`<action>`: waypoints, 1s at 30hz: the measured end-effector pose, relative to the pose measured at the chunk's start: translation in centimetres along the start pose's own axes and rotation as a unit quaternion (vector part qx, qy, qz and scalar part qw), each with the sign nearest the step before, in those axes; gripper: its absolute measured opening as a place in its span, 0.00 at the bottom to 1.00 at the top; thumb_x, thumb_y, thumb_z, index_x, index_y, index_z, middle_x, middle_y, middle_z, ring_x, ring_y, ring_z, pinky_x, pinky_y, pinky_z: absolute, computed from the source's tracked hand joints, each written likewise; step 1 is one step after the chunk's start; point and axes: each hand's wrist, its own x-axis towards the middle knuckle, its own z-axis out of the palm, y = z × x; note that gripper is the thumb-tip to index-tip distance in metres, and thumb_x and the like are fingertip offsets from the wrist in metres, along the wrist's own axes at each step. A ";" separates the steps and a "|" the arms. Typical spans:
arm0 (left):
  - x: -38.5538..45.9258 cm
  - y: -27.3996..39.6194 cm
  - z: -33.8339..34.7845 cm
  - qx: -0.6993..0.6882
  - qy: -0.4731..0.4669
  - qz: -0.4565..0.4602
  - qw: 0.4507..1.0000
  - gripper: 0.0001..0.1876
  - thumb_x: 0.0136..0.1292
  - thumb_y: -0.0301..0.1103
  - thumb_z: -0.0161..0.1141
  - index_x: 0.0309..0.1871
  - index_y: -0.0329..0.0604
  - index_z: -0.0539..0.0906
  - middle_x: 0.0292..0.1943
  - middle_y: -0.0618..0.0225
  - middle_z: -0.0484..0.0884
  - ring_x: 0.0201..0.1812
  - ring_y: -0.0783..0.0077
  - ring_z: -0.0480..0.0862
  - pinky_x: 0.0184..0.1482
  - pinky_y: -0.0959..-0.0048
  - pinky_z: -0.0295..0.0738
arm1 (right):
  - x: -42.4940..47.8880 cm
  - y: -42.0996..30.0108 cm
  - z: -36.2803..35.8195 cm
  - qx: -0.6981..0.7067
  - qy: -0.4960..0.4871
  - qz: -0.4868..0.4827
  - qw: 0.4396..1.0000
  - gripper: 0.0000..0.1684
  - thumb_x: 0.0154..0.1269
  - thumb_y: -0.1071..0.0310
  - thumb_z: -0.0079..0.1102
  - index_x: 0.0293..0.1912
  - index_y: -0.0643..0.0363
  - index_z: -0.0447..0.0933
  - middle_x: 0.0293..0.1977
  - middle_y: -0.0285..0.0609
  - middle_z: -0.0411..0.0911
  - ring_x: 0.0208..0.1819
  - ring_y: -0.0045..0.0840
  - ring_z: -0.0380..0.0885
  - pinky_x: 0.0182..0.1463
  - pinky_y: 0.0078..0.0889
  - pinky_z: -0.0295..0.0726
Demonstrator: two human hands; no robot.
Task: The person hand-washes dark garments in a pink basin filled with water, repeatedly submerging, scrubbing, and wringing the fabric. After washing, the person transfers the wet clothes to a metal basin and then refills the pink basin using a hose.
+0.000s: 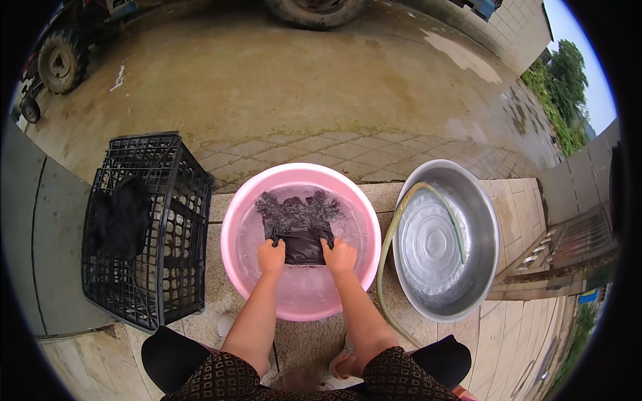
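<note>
Before me is a pink plastic basin [301, 318] with cloudy water in it. A wet black garment [304, 248] with a lacy or ruffled far part is spread across the water. My left hand [271, 257] grips its near left edge. At the near right edge, my right hand [340, 256] pinches a bunched fold of the same cloth. Both hands are over the basin with the fabric stretched between them. Part of the garment lies at or under the water surface.
On the left stands a black plastic crate [183, 240] with dark cloth [123, 218] on it. A metal basin [489, 280] at right holds water and the end of a hose [383, 270]. A tractor wheel [61, 62] and a larger tire [318, 12] stand across the wet yard.
</note>
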 end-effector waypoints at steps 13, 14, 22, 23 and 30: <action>0.1 -2.9 -1.3 0.135 -0.132 0.049 0.981 0.22 0.52 0.43 0.43 0.34 0.29 0.78 0.38 0.38 0.74 0.42 0.45 0.74 0.49 0.60 0.66 | 0.2 3.2 2.5 0.082 -0.211 0.061 0.972 0.31 0.59 0.47 0.32 0.42 0.67 0.72 0.44 0.63 0.68 0.49 0.51 0.66 0.53 0.43 0.64; -1.0 0.2 -2.7 0.107 -0.132 0.050 0.984 0.23 0.52 0.43 0.44 0.30 0.26 0.78 0.33 0.38 0.75 0.40 0.44 0.75 0.47 0.60 0.67 | -0.3 2.5 0.2 0.118 -0.175 0.122 0.970 0.32 0.59 0.46 0.33 0.41 0.68 0.72 0.43 0.63 0.68 0.48 0.51 0.67 0.52 0.43 0.64; -2.6 16.0 -13.7 -0.070 -0.019 0.206 0.976 0.24 0.54 0.43 0.46 0.17 0.24 0.69 0.11 0.47 0.65 0.16 0.60 0.69 0.27 0.62 0.65 | -0.8 -5.6 -16.9 0.287 0.067 -0.044 0.954 0.37 0.60 0.43 0.38 0.22 0.76 0.68 0.20 0.63 0.67 0.28 0.49 0.69 0.35 0.42 0.67; -3.1 18.0 -15.2 -0.077 -0.017 0.235 0.969 0.24 0.54 0.43 0.47 0.16 0.24 0.67 0.10 0.50 0.62 0.15 0.65 0.66 0.25 0.62 0.64 | -0.7 -6.4 -18.8 0.294 0.092 -0.066 0.949 0.37 0.60 0.43 0.39 0.20 0.75 0.66 0.15 0.55 0.67 0.23 0.38 0.70 0.32 0.34 0.68; -5.2 24.2 -21.7 -0.168 -0.001 0.267 0.949 0.24 0.54 0.43 0.49 0.11 0.31 0.62 0.07 0.67 0.61 0.13 0.78 0.61 0.17 0.69 0.58 | 0.7 -9.8 -25.1 0.482 0.059 -0.160 0.859 0.30 0.60 0.44 0.42 0.21 0.63 0.71 0.15 0.34 0.68 0.15 0.17 0.65 0.17 0.19 0.64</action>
